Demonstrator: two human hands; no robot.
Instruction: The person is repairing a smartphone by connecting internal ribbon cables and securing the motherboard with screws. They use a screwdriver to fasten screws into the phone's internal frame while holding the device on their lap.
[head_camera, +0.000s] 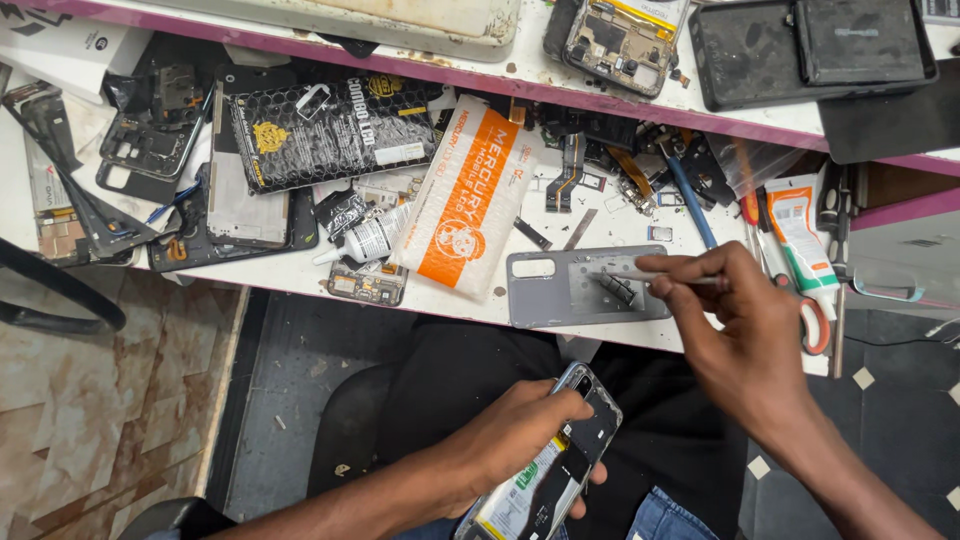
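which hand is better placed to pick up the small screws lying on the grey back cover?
Right. The right hand holds tweezers with tips over the grey back cover, by the screws. The left hand grips the opened phone over the lap.

An orange-and-white pouch (467, 195), glue bottle (372, 238), black bubble bag (335, 128) and orange-handled scissors (812, 318) litter the bench (640, 100).
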